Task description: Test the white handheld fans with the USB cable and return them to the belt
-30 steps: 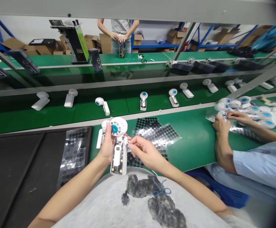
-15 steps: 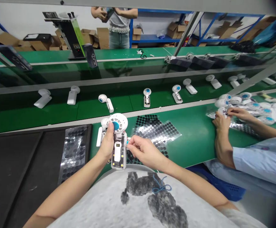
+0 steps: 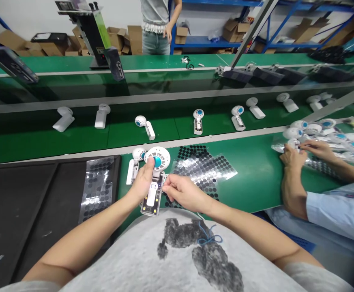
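Note:
A white handheld fan [image 3: 153,194] with a round slotted head, blue centre and clear-cased body is tilted in my left hand [image 3: 144,178], whose thumb lies on the head. My right hand [image 3: 184,192] is pinched at the fan's right side, near its neck; whatever its fingertips hold is too small to make out. Another white fan [image 3: 131,170] lies just left of the held one. Behind and under my right hand are clear sheets of black round stickers [image 3: 207,168].
A black tray [image 3: 21,194] at left bears another sticker sheet [image 3: 97,186]. Several white fans stand on the green conveyor [image 3: 170,134] beyond. At right, a co-worker's hands [image 3: 295,156] work beside a fan pile [image 3: 341,142]. Another person [image 3: 155,24] stands across the line.
The held fan's lower end has swung left, and its small display no longer shows lit. The view has shifted, and the person across has lowered a hand and holds no visible box.

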Demonstrator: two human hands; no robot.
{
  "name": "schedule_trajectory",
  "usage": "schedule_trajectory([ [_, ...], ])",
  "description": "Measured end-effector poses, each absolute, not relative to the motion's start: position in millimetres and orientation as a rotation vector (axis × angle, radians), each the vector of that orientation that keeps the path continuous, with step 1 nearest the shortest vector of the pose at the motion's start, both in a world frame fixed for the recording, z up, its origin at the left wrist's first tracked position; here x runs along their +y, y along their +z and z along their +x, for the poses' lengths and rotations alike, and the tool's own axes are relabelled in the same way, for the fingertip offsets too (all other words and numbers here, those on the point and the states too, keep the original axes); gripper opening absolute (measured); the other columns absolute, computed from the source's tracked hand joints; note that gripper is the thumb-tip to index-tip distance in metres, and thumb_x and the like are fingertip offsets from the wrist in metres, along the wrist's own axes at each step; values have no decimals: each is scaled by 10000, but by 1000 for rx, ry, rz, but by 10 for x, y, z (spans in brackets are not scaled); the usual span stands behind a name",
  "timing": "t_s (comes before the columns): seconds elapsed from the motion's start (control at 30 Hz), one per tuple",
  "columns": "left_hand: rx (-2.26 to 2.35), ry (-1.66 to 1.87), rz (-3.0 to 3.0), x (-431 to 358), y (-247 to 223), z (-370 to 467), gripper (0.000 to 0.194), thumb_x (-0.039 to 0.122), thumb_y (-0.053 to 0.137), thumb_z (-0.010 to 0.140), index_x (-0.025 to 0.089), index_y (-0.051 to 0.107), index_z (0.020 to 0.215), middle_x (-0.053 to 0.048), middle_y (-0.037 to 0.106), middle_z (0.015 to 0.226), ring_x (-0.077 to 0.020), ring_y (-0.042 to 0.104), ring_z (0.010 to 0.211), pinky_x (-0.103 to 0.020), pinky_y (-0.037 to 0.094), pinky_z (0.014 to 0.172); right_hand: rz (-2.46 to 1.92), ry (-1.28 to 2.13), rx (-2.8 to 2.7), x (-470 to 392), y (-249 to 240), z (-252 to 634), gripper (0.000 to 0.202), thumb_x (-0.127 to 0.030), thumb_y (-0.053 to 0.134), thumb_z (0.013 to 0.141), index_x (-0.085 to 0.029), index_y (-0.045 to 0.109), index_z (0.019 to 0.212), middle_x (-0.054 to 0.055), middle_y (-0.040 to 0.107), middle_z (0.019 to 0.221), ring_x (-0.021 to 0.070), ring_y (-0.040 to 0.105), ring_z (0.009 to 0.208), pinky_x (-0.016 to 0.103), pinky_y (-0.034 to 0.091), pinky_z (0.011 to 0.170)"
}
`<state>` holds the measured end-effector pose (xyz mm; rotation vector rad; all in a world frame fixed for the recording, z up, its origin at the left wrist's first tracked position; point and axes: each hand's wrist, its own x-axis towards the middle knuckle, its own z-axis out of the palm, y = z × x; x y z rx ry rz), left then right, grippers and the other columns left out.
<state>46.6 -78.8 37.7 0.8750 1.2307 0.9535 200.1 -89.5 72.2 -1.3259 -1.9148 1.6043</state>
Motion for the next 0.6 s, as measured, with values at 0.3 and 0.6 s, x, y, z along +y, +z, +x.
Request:
schedule_trajectory([
  [0.3,1464,874,1116,-305,151,-56,442,359,758,543,120,612,885,-67,669,826,-213,603,772,-312,469,743,-1386,1808,-1722,-769,457,2167,174,-227,443,825,-181,434,657,-46,446,515,87,384,473,213,288,481],
  [0.6,1905,857,1227,1267,-381,-887,232,296,548,838,120,554,989,-46,597,918,-139,583,767,-318,502,687,-1492,1722,-1605,-651,378,2462,242,-376,406,868,-185,417,718,-57,397,540,97,329,515,235,261,521],
])
